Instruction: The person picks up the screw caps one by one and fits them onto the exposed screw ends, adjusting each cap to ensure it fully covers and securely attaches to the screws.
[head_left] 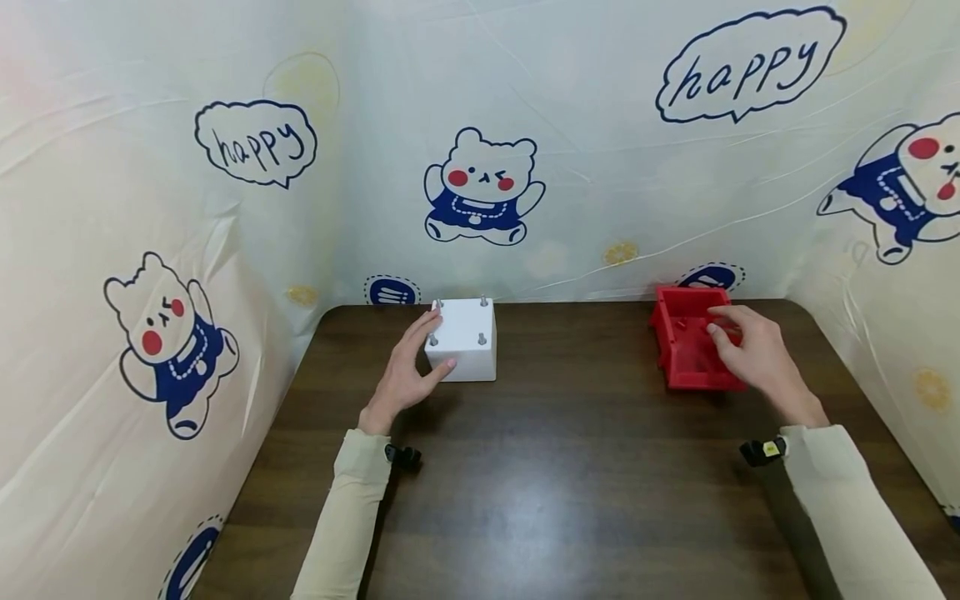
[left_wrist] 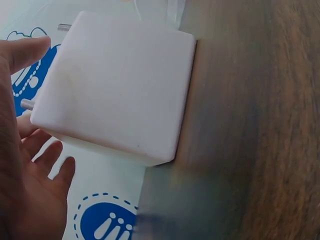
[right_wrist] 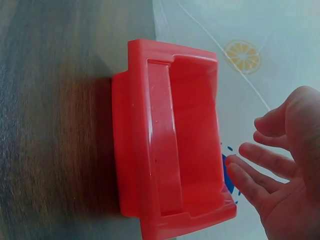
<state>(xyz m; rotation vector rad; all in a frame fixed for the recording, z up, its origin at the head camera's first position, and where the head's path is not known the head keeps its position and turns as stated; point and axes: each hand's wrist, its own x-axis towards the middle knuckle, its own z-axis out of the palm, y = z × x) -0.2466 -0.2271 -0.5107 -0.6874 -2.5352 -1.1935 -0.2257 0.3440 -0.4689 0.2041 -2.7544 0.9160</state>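
Note:
A white block (head_left: 463, 365) stands at the far edge of the table, with several metal bolts (head_left: 482, 338) sticking up from its top. My left hand (head_left: 405, 377) is at the block's left side, thumb and fingers spread about its near left corner. In the left wrist view the thumb is apart from the block; whether the fingertips touch it I cannot tell. My right hand (head_left: 759, 360) hovers over the right side of a red plastic bin (head_left: 693, 380), fingers loosely bent, with nothing visible between them. Small pieces (head_left: 681, 323) lie inside the bin, too unclear to name.
Both things stand on a dark wooden table (head_left: 555, 467), far apart from each other. A pale printed cloth (head_left: 585, 167) with bear drawings hangs behind the table and along its sides. Black straps with small devices sit on both wrists.

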